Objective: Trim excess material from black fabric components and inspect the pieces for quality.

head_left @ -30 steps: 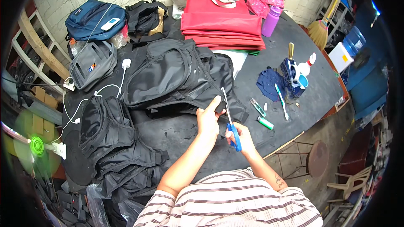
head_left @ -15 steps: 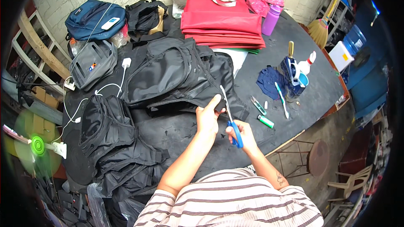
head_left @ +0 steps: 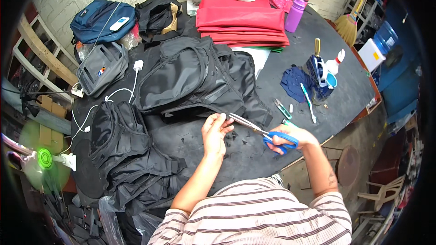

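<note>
In my right hand [head_left: 303, 136] is a pair of scissors [head_left: 255, 128] with blue handles, my fingers through the loops. Its blades point left, and their tips come close to the fingertips of my left hand [head_left: 215, 131]. The left hand is raised palm up, thumb and forefinger pinched together; whatever is between them, if anything, is too small to name. Just beyond both hands lies a black fabric backpack [head_left: 175, 77], with a strip of its edge reaching toward the scissors. Neither hand visibly grips the backpack.
More black bag pieces [head_left: 131, 149] lie at left, beside a white cable [head_left: 135, 81] and a grey bag [head_left: 103, 70]. Folded red fabric [head_left: 243, 20] is stacked at the back. Thread snips [head_left: 283, 107], a toothbrush [head_left: 308, 102] and a purple bottle [head_left: 295, 16] are at right. A fan [head_left: 44, 158] spins at left.
My left hand has come off the black backpack and moved slightly nearer me. My right hand has swung right, turning the scissors from pointing away to pointing left.
</note>
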Available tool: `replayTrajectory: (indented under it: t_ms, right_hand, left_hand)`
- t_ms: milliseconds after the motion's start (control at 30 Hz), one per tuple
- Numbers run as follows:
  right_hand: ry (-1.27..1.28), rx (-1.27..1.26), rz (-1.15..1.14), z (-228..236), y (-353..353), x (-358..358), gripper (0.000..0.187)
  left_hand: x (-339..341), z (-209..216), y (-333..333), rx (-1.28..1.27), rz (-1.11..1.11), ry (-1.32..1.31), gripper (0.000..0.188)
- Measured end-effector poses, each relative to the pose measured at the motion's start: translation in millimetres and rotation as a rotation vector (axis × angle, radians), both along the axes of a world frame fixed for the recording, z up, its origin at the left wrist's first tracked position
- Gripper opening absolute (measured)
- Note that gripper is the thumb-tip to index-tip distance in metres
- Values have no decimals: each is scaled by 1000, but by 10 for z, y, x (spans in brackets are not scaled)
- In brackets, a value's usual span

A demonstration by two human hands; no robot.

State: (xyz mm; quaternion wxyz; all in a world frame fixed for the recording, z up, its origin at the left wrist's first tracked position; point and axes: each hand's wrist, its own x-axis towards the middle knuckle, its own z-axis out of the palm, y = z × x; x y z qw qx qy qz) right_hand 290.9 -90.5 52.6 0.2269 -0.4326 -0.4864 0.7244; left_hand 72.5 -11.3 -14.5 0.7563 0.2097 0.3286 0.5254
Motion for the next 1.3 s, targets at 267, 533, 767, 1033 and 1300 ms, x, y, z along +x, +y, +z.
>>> replayTrajectory:
  t_ms: [267,533,767,1033,1300]
  right_hand:
    - [-327,-150,154,266,345,145,42]
    - [-378,-122,303,419,688,66,42]
    - [-404,-117,299,432,807,1,40]
    - [-482,-125,254,468,830,-66,46]
    - [-625,-30,250,484,753,-137,40]
  left_hand:
    - [-77,-41,9,5,-131,16,8]
    - [-129,-27,-17,-18,-142,-24,9]
    - [-124,-28,-36,-58,-137,5,12]
    - [-161,-12,-39,-58,-115,-1,12]
    - [-201,-58,-56,-55,-111,-16,12]
